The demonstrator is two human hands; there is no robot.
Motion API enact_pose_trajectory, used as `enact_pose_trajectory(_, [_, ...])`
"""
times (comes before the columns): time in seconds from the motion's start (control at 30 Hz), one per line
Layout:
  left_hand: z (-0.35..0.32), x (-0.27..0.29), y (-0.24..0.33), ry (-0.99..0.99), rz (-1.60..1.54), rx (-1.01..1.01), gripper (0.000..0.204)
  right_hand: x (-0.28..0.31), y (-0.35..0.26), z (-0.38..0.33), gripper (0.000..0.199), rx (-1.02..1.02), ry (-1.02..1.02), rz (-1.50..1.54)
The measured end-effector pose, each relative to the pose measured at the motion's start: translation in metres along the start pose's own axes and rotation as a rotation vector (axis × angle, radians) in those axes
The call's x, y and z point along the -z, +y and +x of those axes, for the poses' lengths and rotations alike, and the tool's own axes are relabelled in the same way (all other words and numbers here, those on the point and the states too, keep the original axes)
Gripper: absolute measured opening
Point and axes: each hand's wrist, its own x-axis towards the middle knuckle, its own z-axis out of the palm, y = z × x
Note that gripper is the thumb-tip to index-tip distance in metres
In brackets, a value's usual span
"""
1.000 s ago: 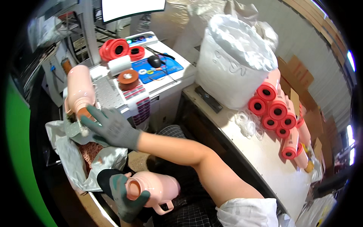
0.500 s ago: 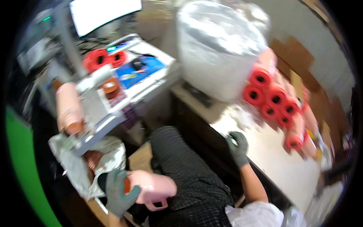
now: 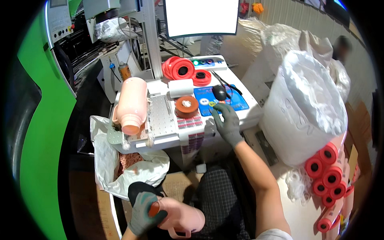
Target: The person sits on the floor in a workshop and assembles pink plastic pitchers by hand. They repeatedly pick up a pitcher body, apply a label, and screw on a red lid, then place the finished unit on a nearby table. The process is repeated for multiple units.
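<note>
My left hand (image 3: pixel 143 214), in a grey-green glove, grips a pink plastic jug (image 3: pixel 181 216) low over my lap, fingers across its red-lined mouth. My right hand (image 3: pixel 227 122), gloved too, reaches out over the white machine table (image 3: pixel 224 124) with fingers spread, just below a black mouse (image 3: pixel 219 92) on a blue mat (image 3: pixel 240 104). It holds nothing. A second pink jug (image 3: pixel 131 105) lies on a metal fixture plate (image 3: pixel 161 116) at the table's left.
A brown round disc (image 3: pixel 187 106) and red rings (image 3: pixel 181 68) sit behind the plate. A white bag (image 3: pixel 138 170) of pink scraps hangs below. At right, a big white sack (image 3: pixel 306 112) and stacked red-capped pink tubes (image 3: pixel 328 176). A green machine (image 3: pixel 38 132) stands left.
My right hand left the jug on the fixture, swung to the right-hand bench, then came back over the blue mat. My left hand keeps the other jug; the view tilted up.
</note>
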Motion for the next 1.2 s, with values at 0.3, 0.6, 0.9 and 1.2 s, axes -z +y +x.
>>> enact_pose_trajectory(0.3, [-0.014,-0.014,-0.018,0.094,-0.189,0.275,0.050,-0.157,0.085,0.131,0.038,-0.072,-0.608,-0.698])
enact_pose_trajectory(0.6, [0.001,-0.006,-0.026,0.075,-0.111,0.108,0.049,-0.104,0.064,0.149,0.019,0.188,-0.367,-0.955])
enact_pose_trajectory(0.9, [-0.037,-0.009,-0.040,0.309,-0.166,0.148,0.032,0.121,-0.070,-0.115,0.055,-0.846,0.104,1.243])
enact_pose_trajectory(1.2, [-0.087,-0.059,-0.096,0.601,-1.191,0.671,0.031,0.146,-0.110,-0.277,0.034,-0.455,0.030,-0.158])
